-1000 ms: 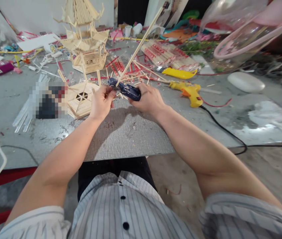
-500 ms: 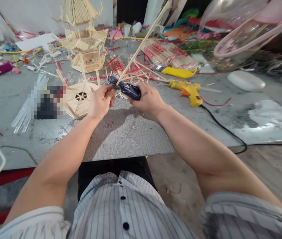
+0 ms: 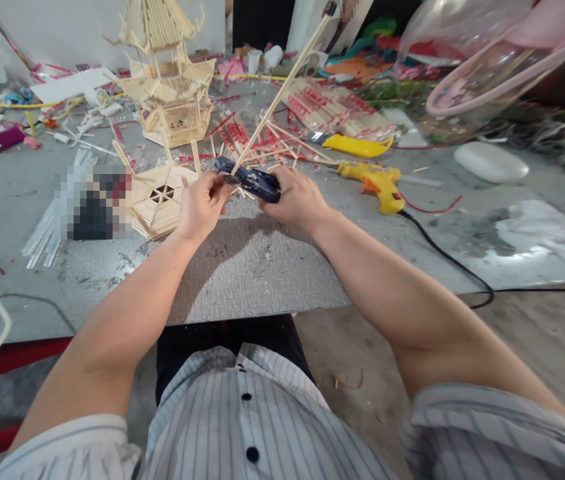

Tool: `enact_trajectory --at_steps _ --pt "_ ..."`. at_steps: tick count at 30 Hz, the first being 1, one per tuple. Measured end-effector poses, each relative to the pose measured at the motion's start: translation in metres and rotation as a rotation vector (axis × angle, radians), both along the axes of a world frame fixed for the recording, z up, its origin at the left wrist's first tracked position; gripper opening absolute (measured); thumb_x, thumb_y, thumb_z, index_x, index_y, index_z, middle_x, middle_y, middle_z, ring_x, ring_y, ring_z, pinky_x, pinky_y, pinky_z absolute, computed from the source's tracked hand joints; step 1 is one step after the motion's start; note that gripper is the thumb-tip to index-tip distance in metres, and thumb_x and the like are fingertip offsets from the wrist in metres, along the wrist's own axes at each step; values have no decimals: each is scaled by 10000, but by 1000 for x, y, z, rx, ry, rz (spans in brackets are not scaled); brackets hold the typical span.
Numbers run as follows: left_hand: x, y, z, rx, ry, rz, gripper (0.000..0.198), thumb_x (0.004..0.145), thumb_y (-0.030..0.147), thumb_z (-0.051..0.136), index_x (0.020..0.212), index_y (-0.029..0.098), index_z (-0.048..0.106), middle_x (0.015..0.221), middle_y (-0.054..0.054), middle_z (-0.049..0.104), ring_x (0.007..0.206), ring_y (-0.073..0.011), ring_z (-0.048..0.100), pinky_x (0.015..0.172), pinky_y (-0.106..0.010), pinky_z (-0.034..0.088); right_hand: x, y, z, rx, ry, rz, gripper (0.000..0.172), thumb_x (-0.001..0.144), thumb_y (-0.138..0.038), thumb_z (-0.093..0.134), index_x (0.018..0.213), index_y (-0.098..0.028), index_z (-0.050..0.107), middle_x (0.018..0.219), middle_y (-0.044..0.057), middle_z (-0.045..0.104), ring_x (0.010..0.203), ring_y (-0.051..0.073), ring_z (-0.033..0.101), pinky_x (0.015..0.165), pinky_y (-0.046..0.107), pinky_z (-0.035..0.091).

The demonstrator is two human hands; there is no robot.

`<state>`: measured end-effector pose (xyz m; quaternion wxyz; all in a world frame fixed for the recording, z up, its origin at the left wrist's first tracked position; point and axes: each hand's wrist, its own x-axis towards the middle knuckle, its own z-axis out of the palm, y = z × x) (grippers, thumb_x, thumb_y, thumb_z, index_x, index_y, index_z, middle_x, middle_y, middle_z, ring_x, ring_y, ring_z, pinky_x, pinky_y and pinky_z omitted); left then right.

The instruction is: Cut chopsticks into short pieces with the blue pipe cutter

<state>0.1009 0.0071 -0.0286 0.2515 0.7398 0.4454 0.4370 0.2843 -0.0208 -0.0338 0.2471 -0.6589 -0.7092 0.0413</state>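
Observation:
A dark blue hand cutter (image 3: 261, 184) is gripped in my right hand (image 3: 296, 197), its fingers wrapped round the handles. One long, thin wooden stick (image 3: 282, 90) slants up to the right from the cutter's jaws. My left hand (image 3: 205, 205) is closed in a pinch by the jaws, at the stick's lower end; the fingertips partly hide what they press on. Below and left of the cutter lies a hexagonal stick panel (image 3: 155, 217) with short upright posts and a star-shaped opening. Behind it stands a tiered pavilion model (image 3: 177, 100) built of sticks.
A yellow glue gun (image 3: 375, 183) with a black cord lies right of my hands, near a yellow-handled saw-like tool (image 3: 357, 145). Packs of sticks (image 3: 332, 110) are behind. Clear glue sticks (image 3: 55, 223) lie left, and a white mouse-shaped object (image 3: 491, 162) right.
The hands and cutter have shifted very slightly, and the stick's upper end has dipped a little. The grip of both hands looks the same.

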Motion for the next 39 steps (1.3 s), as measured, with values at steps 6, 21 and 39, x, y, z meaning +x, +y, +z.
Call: enact_trajectory --at_steps 6,21,39 --pt "-1 0 1 -16 12 70 161 827 277 545 693 198 588 441 44 512 456 -92 543 521 -203 438 -4 -2 5 -48 -92 -75 401 707 -382 536 1055 -184 545 967 125 637 866 272 592 737 379 425" --pt "-1 2 1 -42 14 63 171 831 300 539 712 190 595 524 30 576 429 -78 523 502 -207 406 -10 -5 15 -178 -127 -100 357 750 -507 474 716 -206 662 684 107 633 687 254 602 589 348 426" --pt "2 3 2 -33 206 125 262 827 285 515 584 191 544 468 9 543 499 -127 540 536 -243 396 -3 -10 31 -387 -58 60 312 723 -512 557 660 -206 561 622 52 613 669 212 595 582 296 384"
